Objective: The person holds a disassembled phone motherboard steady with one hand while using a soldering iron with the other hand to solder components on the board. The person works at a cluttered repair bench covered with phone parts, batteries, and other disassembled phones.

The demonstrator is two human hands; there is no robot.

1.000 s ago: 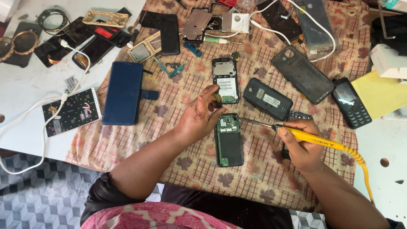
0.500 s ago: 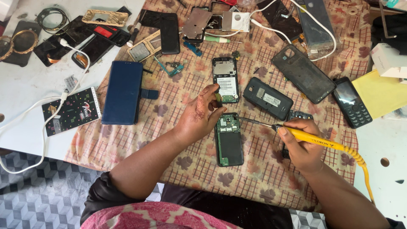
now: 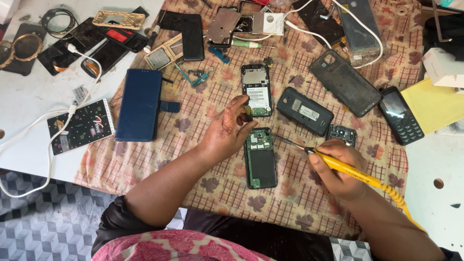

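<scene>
An opened small phone with a green circuit board [image 3: 261, 157] lies on the patterned cloth [image 3: 299, 208] in front of me. My left hand [image 3: 229, 130] hovers at its upper left and pinches a small dark round part [image 3: 248, 113] between thumb and fingers. My right hand [image 3: 338, 166] grips a yellow soldering iron [image 3: 355, 174]; its thin metal tip [image 3: 285, 141] points left toward the top of the board. Its coiled yellow cord runs off to the lower right.
Another opened phone [image 3: 256, 89], a dark back cover [image 3: 304, 110], a large black cover [image 3: 345, 82] and a keypad phone [image 3: 401, 116] lie beyond. A blue wallet case [image 3: 140, 104], white cable [image 3: 53, 125], frames and loose parts lie left and at the back.
My left hand has lifted slightly with the small part between its fingers. The right hand and soldering iron have barely moved.
</scene>
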